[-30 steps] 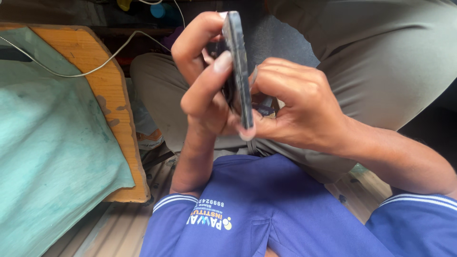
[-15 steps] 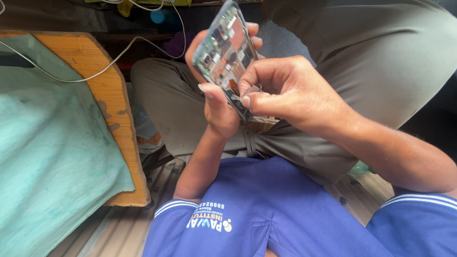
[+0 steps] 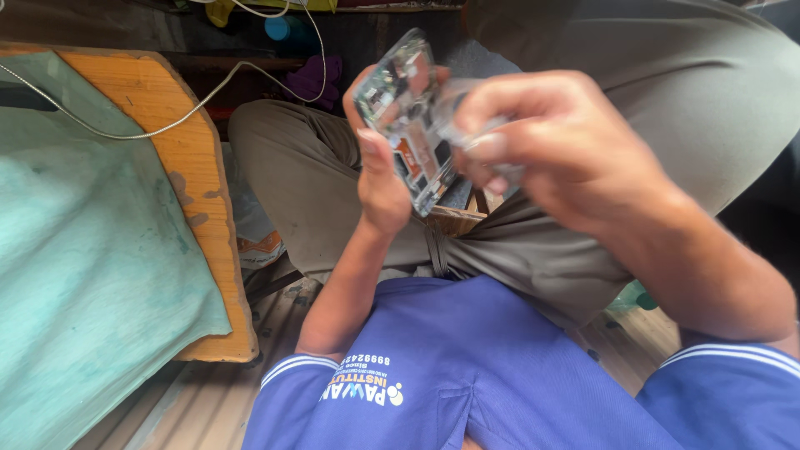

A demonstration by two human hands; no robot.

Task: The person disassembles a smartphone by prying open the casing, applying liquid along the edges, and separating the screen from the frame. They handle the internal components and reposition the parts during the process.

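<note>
Your right hand (image 3: 567, 158) has slid over the opened flat rectangular phone (image 3: 408, 117); both hands pinch it, left hand (image 3: 379, 179) underneath, long axis running eleven to five, the orange wooden table edge (image 3: 208, 208) at nine.

The opened flat phone with its glossy glass-like panel (image 3: 408, 117) is showing shiny metal and plastic parts inside. The orange wooden bench (image 3: 179, 158) is looking smooth but scuffed, a matt, stained teal cloth (image 3: 92, 275) is covering it, and a thin white plastic-coated cable (image 3: 167, 129) is lying across it.

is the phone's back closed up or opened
Opened: the phone, held in the left hand, shows bare circuit parts with no back cover. The right hand touches its edge.
</note>
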